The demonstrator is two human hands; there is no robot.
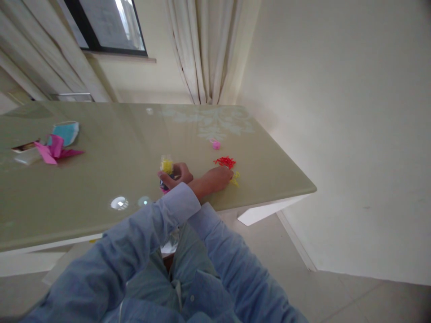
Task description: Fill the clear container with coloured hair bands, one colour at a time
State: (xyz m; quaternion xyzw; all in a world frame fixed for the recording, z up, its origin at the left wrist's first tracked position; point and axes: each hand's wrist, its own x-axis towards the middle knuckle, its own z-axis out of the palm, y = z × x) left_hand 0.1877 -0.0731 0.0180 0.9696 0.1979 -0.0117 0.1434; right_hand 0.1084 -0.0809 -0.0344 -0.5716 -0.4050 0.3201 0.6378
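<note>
My forearms cross, the left over the right. My left hand (217, 178) is on the right side, closed, with its fingertips down at a small heap of thin yellow strands (235, 179). Whether it pinches any of them is hidden. Just beyond its fingers lies a heap of thin red strands (225, 161). On the left side, my right hand (180, 174) grips an upright clear container (166, 165). Yellow shows at the container's top, something dark lower down and pink at its base. Farther back rests a small pink bundle (216, 144).
The glossy greenish table (111, 179) has its right edge near a white wall (343, 125). Toward its left end lie a pink folded paper shape (54, 150), a blue face mask (67, 132) and a clear packet (27, 156). Curtains (205, 49) hang behind the table.
</note>
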